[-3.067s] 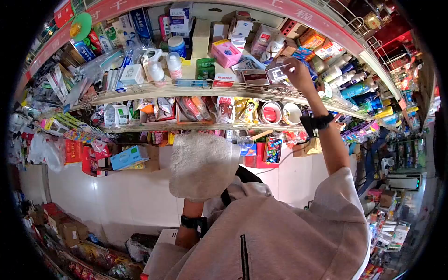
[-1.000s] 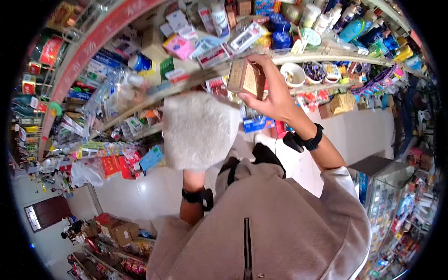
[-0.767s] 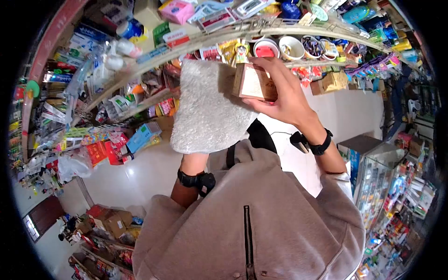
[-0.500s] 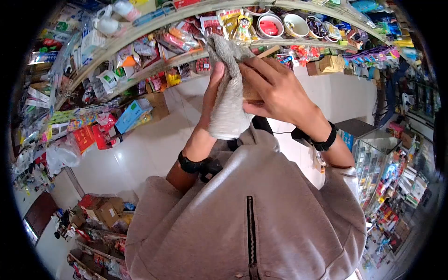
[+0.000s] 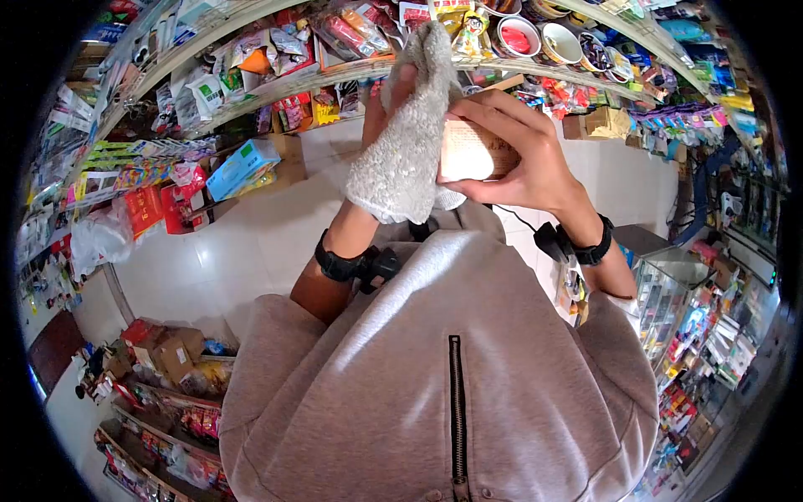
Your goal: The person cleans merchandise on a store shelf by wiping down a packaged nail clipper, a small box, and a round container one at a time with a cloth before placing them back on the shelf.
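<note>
Small box (image 5: 475, 152) sits between your hands, in your right hand (image 5: 531, 152): thumb on its near side, fingers along its far side. Right hand's nearer. Left of the box, your left hand (image 5: 375, 121) grips a grey cloth (image 5: 400, 159); most fingers hidden. Cloth meets the box's left edge in view; can't tell if it's pressing. Visible face runs left-right; palm covers one end, so true long axis unclear. Box face has printed lines, too small and glary to read. Beyond the box, yellow packet (image 5: 470, 38) with cartoon figure, no readable brand. Blue carton (image 5: 242, 170) well left of it, label illegible.
</note>
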`<state>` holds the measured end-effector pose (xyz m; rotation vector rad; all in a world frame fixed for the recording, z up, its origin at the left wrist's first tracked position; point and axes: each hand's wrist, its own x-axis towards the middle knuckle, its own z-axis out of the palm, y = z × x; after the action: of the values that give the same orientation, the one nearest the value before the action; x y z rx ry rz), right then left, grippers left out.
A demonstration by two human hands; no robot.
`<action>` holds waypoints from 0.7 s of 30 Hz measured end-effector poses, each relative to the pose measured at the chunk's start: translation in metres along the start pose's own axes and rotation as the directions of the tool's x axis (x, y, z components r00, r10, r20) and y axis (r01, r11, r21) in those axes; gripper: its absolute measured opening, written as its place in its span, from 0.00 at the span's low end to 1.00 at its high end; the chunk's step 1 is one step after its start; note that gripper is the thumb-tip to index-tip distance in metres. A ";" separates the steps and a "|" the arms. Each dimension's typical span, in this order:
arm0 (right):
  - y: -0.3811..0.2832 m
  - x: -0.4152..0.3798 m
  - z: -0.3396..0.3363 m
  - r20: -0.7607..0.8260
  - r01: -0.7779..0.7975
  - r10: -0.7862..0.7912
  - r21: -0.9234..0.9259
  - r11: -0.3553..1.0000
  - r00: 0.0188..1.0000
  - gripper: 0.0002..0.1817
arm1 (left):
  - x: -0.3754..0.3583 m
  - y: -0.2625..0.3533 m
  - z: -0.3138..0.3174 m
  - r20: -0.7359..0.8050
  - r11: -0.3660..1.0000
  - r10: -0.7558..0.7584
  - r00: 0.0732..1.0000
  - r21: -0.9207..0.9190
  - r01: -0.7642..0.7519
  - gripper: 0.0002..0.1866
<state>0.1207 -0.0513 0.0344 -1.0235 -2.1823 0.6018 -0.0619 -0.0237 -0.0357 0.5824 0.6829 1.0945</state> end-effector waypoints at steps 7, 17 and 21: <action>-0.017 -0.006 0.001 -0.014 -0.048 0.049 0.022 0.999 0.999 0.37 | -0.023 0.017 -0.026 -0.023 0.990 -0.071 0.997 -0.122 0.068 0.26; -0.032 0.005 0.028 -0.008 0.079 -0.085 -0.297 0.952 0.996 0.35 | -0.029 0.006 -0.014 -0.003 0.996 -0.036 0.999 -0.086 0.035 0.24; -0.034 0.004 0.035 0.003 0.116 -0.120 -0.294 0.949 0.993 0.36 | -0.032 0.008 -0.029 -0.029 0.992 -0.066 0.997 -0.108 0.063 0.24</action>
<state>0.0769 -0.0732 0.0336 -1.0317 -2.3468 0.2155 -0.0977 -0.0479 -0.0420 0.4490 0.6630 1.0748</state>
